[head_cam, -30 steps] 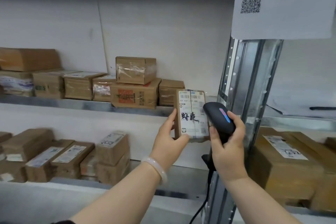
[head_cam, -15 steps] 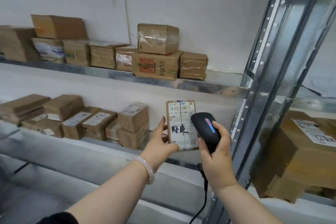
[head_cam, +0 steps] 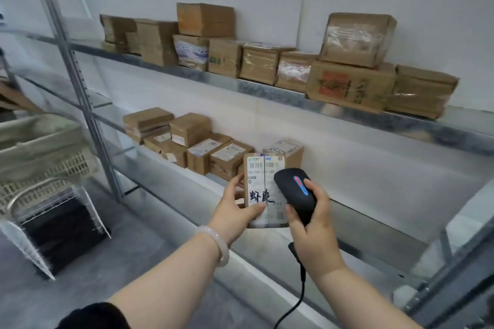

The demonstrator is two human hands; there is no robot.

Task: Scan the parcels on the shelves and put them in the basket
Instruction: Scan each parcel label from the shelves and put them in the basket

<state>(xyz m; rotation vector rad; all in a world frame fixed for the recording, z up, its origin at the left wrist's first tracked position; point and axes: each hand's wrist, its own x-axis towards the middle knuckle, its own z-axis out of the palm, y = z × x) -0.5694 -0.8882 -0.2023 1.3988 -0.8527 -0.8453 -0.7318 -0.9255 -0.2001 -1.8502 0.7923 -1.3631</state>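
Head view: the left hand is holding a small cardboard parcel upright in front of the lower shelf. Its grip is closing on the parcel, with the thumb pressing on the white shipping label and the fingers curling round the left edge and back. The label is facing the camera, showing barcodes near the top and large black handwritten characters lower down. The right hand is wrapping its grip round a black handheld scanner, whose head is lying just beside the parcel's right edge and overlapping it in view. A red and blue strip is showing on top of the scanner. A black cable is hanging down from the scanner's handle. A pale bracelet is sitting on the left wrist, and a black sleeve is showing at the bottom edge.

Behind the held parcel, a cluster of labelled brown boxes is resting on the lower shelf. On the upper shelf a long row of cardboard boxes is standing against the white wall. One of them, a box with an orange print, is carrying a tape-wrapped box on top.

At the far left, well apart from the hands, a beige slotted basket is sitting on a wire-framed stand, beyond the metal shelf post. The parcel is in the air and not in the basket.
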